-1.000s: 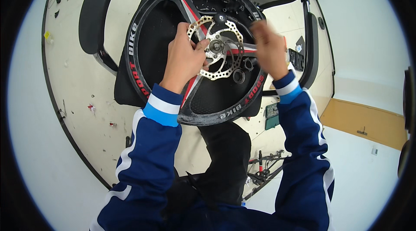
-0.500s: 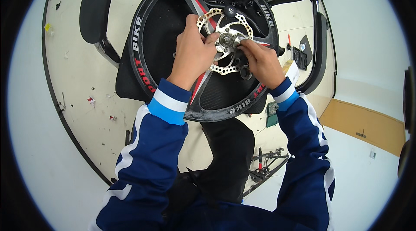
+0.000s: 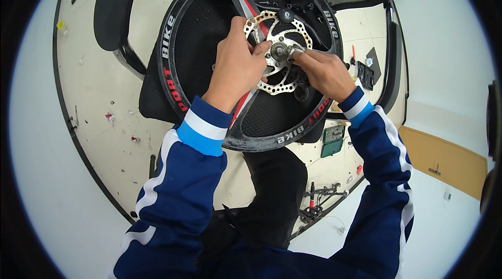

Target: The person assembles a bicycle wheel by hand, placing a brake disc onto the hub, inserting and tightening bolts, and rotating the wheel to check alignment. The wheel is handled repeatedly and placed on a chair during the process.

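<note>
A black chair (image 3: 151, 96) stands before the seated person, with a black spoked wheel (image 3: 256, 142) lying flat across its seat. Over the wheel's middle, I see the silver brake disc (image 3: 273, 63), pierced around its edge. The left hand (image 3: 235, 64) grips its near-left side, thumb on its face. The right hand (image 3: 327, 72) bunches its fingertips just right of the disc's centre; I can't tell what they pinch. A black round knob (image 3: 286, 16) shows at the disc's far edge.

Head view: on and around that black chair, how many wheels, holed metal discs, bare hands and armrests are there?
Wheel: 1
Holed metal disc: 1
Hands: 2 (left hand, right hand)
Armrests: 2 (left armrest, right armrest)
Total: 6
</note>
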The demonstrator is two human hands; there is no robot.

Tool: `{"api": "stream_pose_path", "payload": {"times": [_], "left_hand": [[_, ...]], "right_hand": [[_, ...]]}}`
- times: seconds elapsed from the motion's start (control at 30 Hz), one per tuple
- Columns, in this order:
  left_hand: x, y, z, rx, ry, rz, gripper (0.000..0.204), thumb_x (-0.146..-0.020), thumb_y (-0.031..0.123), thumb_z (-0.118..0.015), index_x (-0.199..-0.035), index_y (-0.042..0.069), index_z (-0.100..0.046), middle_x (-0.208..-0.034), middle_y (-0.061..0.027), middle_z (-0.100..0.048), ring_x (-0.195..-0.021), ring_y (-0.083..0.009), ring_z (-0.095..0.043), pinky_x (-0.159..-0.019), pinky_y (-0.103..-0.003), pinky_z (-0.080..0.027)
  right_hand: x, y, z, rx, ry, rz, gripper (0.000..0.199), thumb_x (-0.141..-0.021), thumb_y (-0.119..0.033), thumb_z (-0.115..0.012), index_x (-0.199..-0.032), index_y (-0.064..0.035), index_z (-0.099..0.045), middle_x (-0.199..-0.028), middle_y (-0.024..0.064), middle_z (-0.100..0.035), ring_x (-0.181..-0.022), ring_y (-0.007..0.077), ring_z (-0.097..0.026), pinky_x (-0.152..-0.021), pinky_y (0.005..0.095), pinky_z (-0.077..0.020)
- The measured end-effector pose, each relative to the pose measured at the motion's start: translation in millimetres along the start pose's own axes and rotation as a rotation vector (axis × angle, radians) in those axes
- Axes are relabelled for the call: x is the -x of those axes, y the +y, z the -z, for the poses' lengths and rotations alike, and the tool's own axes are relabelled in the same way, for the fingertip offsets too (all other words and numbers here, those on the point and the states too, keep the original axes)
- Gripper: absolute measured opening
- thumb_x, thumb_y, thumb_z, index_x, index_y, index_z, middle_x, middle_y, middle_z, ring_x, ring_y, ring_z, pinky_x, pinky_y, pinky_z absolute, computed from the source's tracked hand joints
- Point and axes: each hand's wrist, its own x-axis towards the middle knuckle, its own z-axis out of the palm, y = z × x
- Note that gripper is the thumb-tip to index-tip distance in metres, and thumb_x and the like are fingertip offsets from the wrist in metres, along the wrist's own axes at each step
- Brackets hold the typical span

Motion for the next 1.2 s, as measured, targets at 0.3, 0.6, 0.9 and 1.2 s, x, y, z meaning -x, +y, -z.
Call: {"api": "stream_pose_path", "payload": {"times": [0.3, 0.6, 0.9, 1.2], "left_hand": [[-3, -1, 0, 0.076, -0.016, 0.056, 0.034, -0.09, 0.005, -0.065, -0.116, -0.005, -0.045, -0.076, -0.021, -0.065, -0.06, -0.032, -0.071, -0.047, -0.039, -0.057], [-6, -4, -9, -0.029, 0.144, -0.015, 0.031, -0.083, 0.012, -0.072, -0.107, -0.003, -0.057, -0.063, -0.0149, -0.065, -0.055, -0.0263, -0.068, -0.055, -0.037, -0.05], [-12, -11, -26, 0.02, 0.372, -0.049, 0.023, -0.093, 0.021, -0.065, -0.085, 0.0, -0.061, -0.069, -0.0152, -0.068, -0.066, -0.0325, -0.07, -0.061, -0.038, -0.051], [-16, -11, -32, 0.086, 0.439, -0.038, 0.02, -0.094, 0.018, -0.065, -0.088, -0.001, -0.064, -0.073, -0.0134, -0.071, -0.067, -0.0273, -0.072, -0.062, -0.034, -0.052]], "right_hand": [[-16, 27, 11, 0.131, -0.109, 0.293, 0.034, -0.078, -0.002, -0.064, -0.111, -0.0095, -0.058, -0.084, 0.006, -0.057, -0.075, 0.0252, -0.063, -0.066, 0.036, -0.054], [-27, 37, 20, 0.286, -0.174, 0.496, 0.026, -0.085, -0.012, -0.059, -0.111, -0.0106, -0.056, -0.084, 0.0046, -0.055, -0.075, 0.0214, -0.059, -0.067, 0.0332, -0.0524], [-42, 44, 27, 0.317, -0.162, 0.745, 0.025, -0.08, -0.012, -0.064, -0.105, -0.0104, -0.058, -0.081, 0.0034, -0.054, -0.074, 0.0197, -0.058, -0.066, 0.0318, -0.0525], [-47, 38, 30, 0.229, -0.186, 0.667, 0.028, -0.076, -0.007, -0.066, -0.103, -0.0071, -0.06, -0.078, 0.005, -0.052, -0.069, 0.0211, -0.057, -0.062, 0.0336, -0.0498]]}}
